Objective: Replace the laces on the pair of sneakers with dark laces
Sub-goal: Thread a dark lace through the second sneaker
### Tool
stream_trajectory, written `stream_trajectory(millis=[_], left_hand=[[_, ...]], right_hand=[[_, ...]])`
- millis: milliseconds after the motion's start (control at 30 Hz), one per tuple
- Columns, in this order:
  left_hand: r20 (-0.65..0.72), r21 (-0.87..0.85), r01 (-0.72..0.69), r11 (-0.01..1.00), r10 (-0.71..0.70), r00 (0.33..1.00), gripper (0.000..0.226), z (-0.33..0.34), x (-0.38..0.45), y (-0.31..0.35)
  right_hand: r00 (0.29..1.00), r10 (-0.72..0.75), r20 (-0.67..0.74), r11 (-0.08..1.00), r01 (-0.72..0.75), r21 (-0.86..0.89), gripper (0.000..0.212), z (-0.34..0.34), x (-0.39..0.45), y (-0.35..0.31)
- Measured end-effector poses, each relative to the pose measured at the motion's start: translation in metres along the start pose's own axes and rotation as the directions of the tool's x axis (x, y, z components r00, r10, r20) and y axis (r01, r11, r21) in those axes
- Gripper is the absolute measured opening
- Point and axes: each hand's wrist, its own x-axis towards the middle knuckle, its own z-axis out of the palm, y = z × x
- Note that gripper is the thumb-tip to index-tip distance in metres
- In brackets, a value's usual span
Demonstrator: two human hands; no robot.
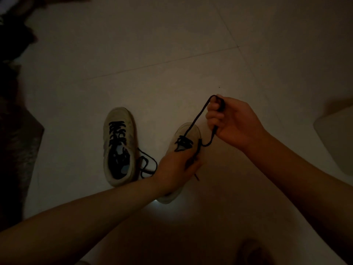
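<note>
A pale tiled floor [172, 44] fills the dim view, and everything here is placed against the laced sneaker [118, 146], which lies flat on it with its toe pointing away from the person. Far to the left of that sneaker a dark heap of something [17, 111] runs along the floor's edge; what it is cannot be told in this light. Well to its right, at the frame's edge, sits a pale rounded object [336, 138], also too dim to name.

The laced sneaker is light-coloured with dark lacing crossed up its front, and its loose lace ends [147, 165] trail on the floor just beside its heel on the right.

Just right of it is the second sneaker [188, 134], the same pale colour, with only a few dark crossings near the toe. The left hand [175, 169] grips this sneaker from above around its middle, fingers curled down over the far side and hiding most of the opening.

Further right and higher, the right hand [233, 123] is lifted off the floor, its fingers curled tight around the dark lace [196, 119]. The lace runs taut from the second sneaker's eyelets up to that hand, loops over the fingers, and hangs back down in a slack curve toward the shoe
</note>
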Motion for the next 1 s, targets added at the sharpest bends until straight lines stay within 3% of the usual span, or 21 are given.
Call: stream_trajectory(millis=[67,133,167,267,333,433,633,700,800,900,1000], left_hand=[[0.026,0.07,-0.004,0.998,0.003,1.0,0.023,-0.003,-0.008,-0.006],[0.016,0.063,-0.04,0.997,0.039,0.999,0.035,-0.002,-0.016,-0.011],[0.013,0.055,-0.054,0.997,0.053,0.999,0.039,-0.001,-0.019,-0.011],[0.055,-0.005,-0.016,1.0,0.016,0.998,0.046,0.001,-0.026,-0.005],[0.074,-0.049,0.027,0.998,-0.023,0.997,0.052,0.002,-0.026,-0.005],[0.099,-0.088,0.066,0.994,-0.057,0.993,0.055,0.004,-0.024,0.0],[-0.076,-0.156,0.218,0.963,-0.232,0.97,0.008,-0.024,0.009,0.0],[-0.072,-0.138,0.229,0.964,-0.24,0.968,0.014,-0.037,0.024,-0.007],[0.004,-0.273,0.243,0.931,-0.252,0.968,0.015,-0.046,0.032,-0.014],[0.048,-0.363,0.26,0.895,-0.261,0.964,0.015,-0.048,0.033,-0.014],[0.046,-0.322,0.262,0.91,-0.261,0.964,0.016,-0.048,0.036,-0.012]], right_hand=[[0.994,-0.044,-0.105,0.998,0.038,-0.059,0.02,-0.011,0.003,-0.003],[0.973,-0.07,-0.22,0.964,0.009,-0.267,0.022,-0.022,0.005,0.001],[0.954,-0.087,-0.288,0.908,-0.043,-0.417,0.023,-0.028,0.006,0.005],[0.881,-0.224,-0.417,0.598,-0.213,-0.772,0.035,-0.042,0.004,0.023],[0.865,-0.32,-0.385,0.457,-0.215,-0.863,0.044,-0.045,-0.001,0.031],[0.858,-0.379,-0.346,0.403,-0.184,-0.896,0.042,-0.048,-0.006,0.036],[0.774,-0.602,-0.196,0.208,-0.085,-0.974,0.032,-0.054,-0.009,0.043],[0.831,-0.547,-0.103,0.142,-0.029,-0.989,0.025,-0.05,-0.009,0.044],[0.94,-0.336,0.058,0.052,0.08,-0.995,0.014,-0.039,-0.009,0.046],[0.958,-0.248,0.142,0.041,0.157,-0.987,0.013,-0.031,-0.005,0.05],[0.947,-0.281,0.157,0.036,0.174,-0.984,0.009,-0.026,0.0,0.051]])
